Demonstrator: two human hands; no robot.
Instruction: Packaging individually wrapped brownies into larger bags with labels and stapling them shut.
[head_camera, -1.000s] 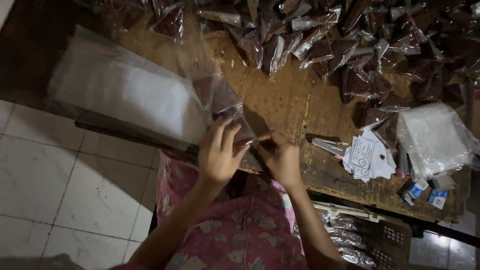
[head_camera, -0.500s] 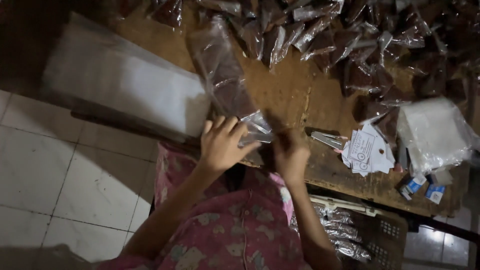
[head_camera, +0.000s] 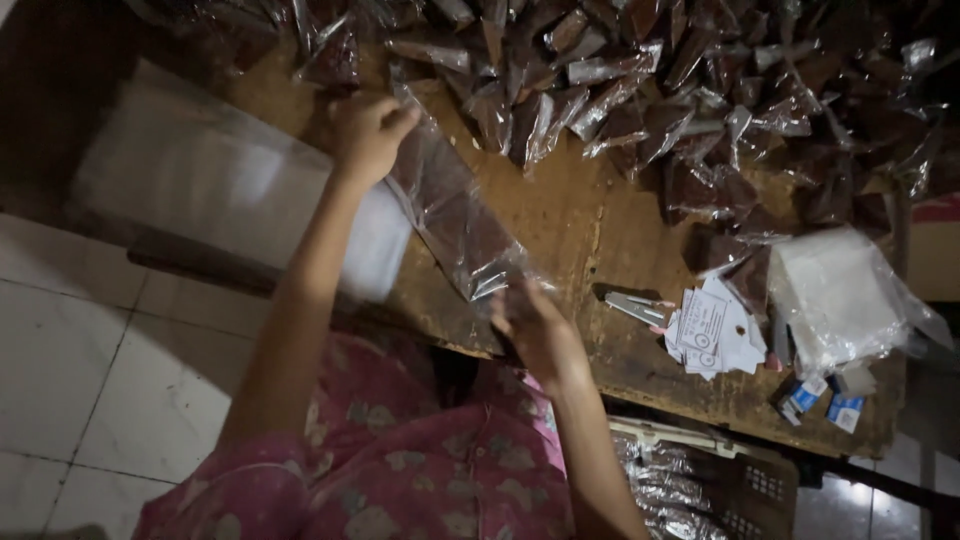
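A long clear plastic bag (head_camera: 455, 205) with dark brown filling is stretched across the wooden table (head_camera: 570, 200). My left hand (head_camera: 368, 135) pinches its far end, arm reaching forward. My right hand (head_camera: 535, 325) holds the near end at the table's front edge. The bag runs diagonally between both hands, lifted a little off the wood.
Many filled brown packets (head_camera: 640, 90) are heaped along the back of the table. A stack of empty clear bags (head_camera: 215, 185) lies at left. At right lie a stapler (head_camera: 640, 308), paper tags (head_camera: 715, 330), a white bag bundle (head_camera: 840, 295) and small boxes (head_camera: 825, 405). A basket (head_camera: 700, 480) stands below.
My left hand has slid from the near edge up along the bag to its far end. The bag is now pulled out straight between both hands.
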